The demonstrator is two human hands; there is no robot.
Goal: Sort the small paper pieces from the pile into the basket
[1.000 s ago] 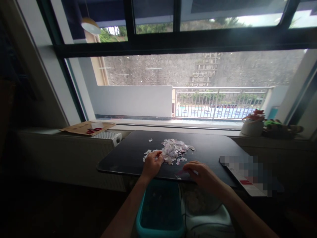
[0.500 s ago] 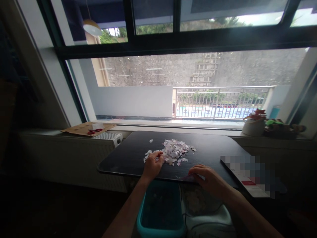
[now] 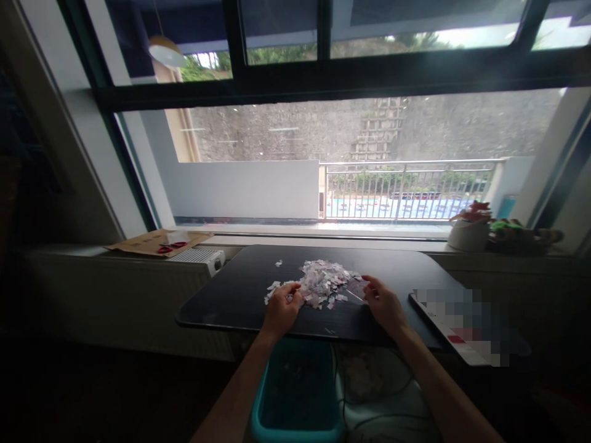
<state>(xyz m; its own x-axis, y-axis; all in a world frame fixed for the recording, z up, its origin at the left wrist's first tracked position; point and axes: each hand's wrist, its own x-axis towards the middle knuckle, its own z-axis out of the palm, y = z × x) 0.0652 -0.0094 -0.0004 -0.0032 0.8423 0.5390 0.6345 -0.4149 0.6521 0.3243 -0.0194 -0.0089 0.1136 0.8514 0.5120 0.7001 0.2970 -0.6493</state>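
Observation:
A heap of small cut paper pieces lies on the dark table. My left hand rests at the heap's left front, fingers curled in toward the thumb; whatever is between them is hidden. On the other side my right hand pinches a thin, see-through plastic bag with a pale edge. This bag reaches the right edge of the heap, and its opening cannot be made out.
Below the table's front edge stands a teal bin. A tablet-like flat board, partly blurred, lies at the right. Red-handled scissors lie on brown paper by the window. A white pot stands on the sill.
My right hand has moved forward from the table's front edge to beside the heap, bringing the plastic bag along. My left hand has stayed by the heap.

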